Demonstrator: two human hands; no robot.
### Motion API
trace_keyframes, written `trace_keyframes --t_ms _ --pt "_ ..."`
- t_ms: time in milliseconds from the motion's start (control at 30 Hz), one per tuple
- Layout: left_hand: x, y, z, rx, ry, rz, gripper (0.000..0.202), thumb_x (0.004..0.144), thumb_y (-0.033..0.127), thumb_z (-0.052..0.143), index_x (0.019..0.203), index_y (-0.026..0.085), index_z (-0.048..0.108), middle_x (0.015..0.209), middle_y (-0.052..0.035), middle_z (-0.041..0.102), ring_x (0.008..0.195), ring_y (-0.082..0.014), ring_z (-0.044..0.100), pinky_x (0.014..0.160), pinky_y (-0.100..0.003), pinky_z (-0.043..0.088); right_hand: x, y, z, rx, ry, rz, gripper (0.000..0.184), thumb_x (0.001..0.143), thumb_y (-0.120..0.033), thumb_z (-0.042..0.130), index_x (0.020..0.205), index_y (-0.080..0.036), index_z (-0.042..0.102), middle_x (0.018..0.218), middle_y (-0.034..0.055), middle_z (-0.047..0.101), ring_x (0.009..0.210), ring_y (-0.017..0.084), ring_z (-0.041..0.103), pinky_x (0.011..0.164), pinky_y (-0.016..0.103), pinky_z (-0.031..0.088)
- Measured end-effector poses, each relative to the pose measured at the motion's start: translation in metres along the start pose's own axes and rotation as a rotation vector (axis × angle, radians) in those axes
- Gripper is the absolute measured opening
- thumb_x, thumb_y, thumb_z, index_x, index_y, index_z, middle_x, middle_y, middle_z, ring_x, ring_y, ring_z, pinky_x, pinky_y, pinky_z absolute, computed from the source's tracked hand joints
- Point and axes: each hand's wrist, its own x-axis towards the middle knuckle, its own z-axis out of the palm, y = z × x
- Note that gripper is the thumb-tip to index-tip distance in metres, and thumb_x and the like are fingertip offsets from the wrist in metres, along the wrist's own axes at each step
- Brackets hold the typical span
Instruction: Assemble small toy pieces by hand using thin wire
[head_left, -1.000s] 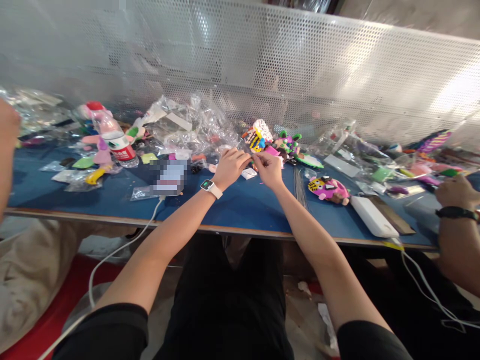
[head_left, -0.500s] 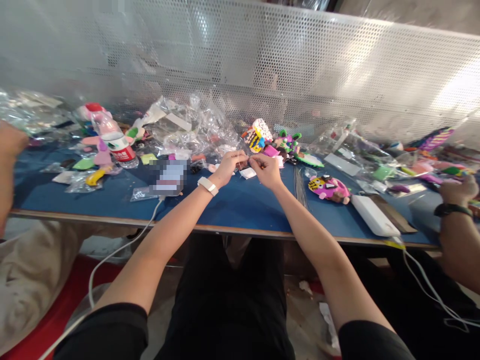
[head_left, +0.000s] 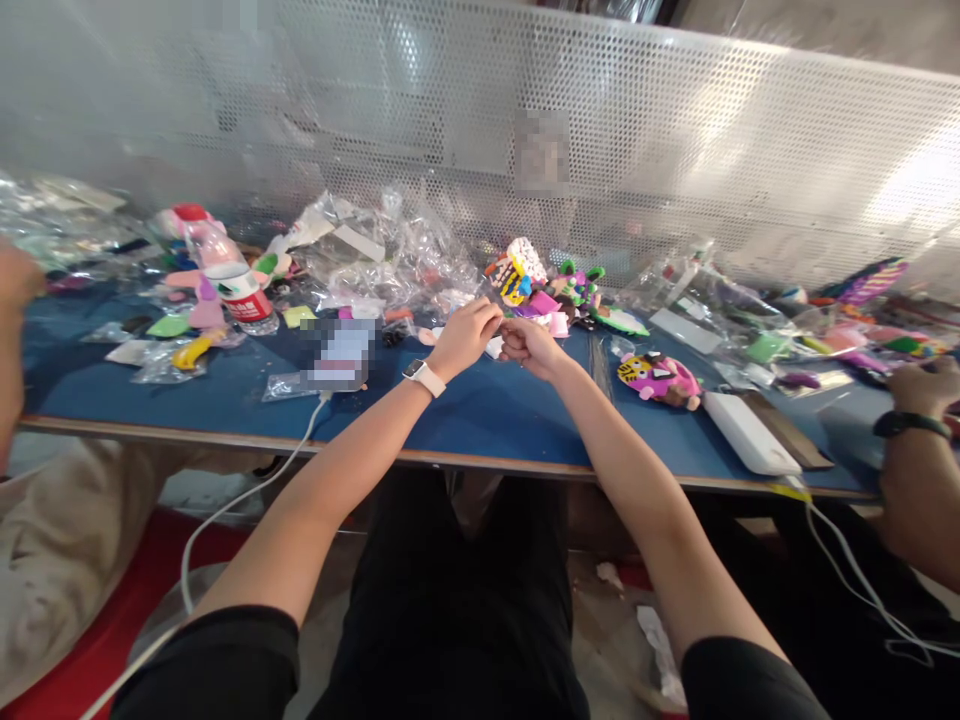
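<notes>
My left hand (head_left: 466, 338) and my right hand (head_left: 531, 346) meet above the blue table, fingertips touching. Both are closed in a pinch; whatever lies between the fingers is too small or hidden to make out. The back of the left hand faces up, and the right hand is curled with its fingers folded in. A small white lump (head_left: 493, 346) shows just between them. Right behind are a modelling-clay figure with a white speckled top (head_left: 525, 262) and pink clay pieces (head_left: 553, 324). Right of my hands lie thin wires (head_left: 601, 366) and a pink-and-yellow clay figure (head_left: 658, 380).
Crumpled see-through bags (head_left: 397, 250) heap along a perforated metal panel (head_left: 465, 110). At left stand a bottle (head_left: 244, 300) and a phone (head_left: 341, 355) on a cable. A white power bank (head_left: 751, 432) lies right. Co-workers' arms (head_left: 919, 440) reach in from both sides.
My left wrist has rolled, so the watch face and the back of the hand now show. My right hand's fingers have curled in more. The things on the table have not moved.
</notes>
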Motion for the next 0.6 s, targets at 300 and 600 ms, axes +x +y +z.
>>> trace_keyframes --t_ms 300,600 --pt "0.010 -0.025 0.015 -0.688 -0.058 -0.378 0.039 0.095 0.031 0.057 0.060 0.023 0.041 0.058 0.0011 0.042 0.054 -0.0143 0.041 0.056 -0.032 0.037 -0.006 -0.003 0.009 -0.828 0.186 -0.563 0.022 0.089 -0.026 0.055 0.068 -0.023 0.049 0.061 -0.0006 0.051 0.061 0.016 0.046 0.061 0.030 0.031" --pt "0.005 -0.015 0.012 -0.559 0.101 -0.357 0.030 0.098 0.038 0.068 0.075 0.021 0.060 0.071 -0.0024 0.061 0.066 -0.0170 0.056 0.065 -0.034 0.049 0.004 0.007 0.003 -0.664 0.305 -0.502 0.029 0.095 -0.040 0.059 0.073 -0.023 0.054 0.063 -0.0004 0.052 0.059 0.015 0.047 0.057 0.029 0.034"
